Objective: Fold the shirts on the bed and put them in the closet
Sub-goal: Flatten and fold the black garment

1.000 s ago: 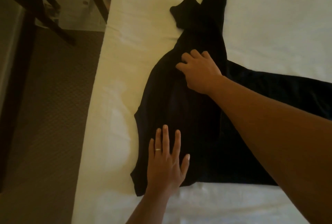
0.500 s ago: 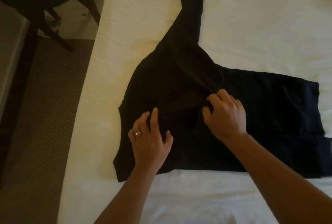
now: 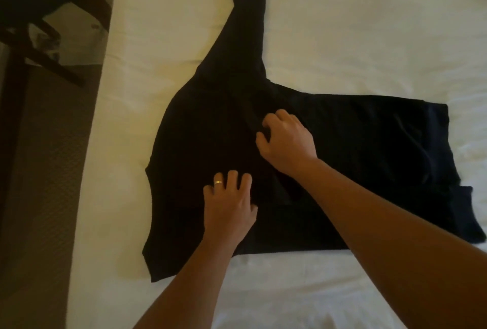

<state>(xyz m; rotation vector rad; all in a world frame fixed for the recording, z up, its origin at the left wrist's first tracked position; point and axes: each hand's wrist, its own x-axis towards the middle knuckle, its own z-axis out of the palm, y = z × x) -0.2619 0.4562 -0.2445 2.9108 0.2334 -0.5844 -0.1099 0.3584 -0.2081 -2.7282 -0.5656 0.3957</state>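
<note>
Head view shows our black shirt (image 3: 342, 144) spread on the white bed (image 3: 369, 38), one sleeve (image 3: 249, 12) stretched away from us. Our right hand (image 3: 288, 140) pinches a fold of fabric in its grip near the shirt's middle. Our left hand (image 3: 228, 203), wearing a ring (image 3: 218, 182), rests on the cloth with fingers curled.

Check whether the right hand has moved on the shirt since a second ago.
Yes. The right hand has come back from the sleeve end toward the person, nearer the left hand, and now pinches a fold mid-shirt.
</note>
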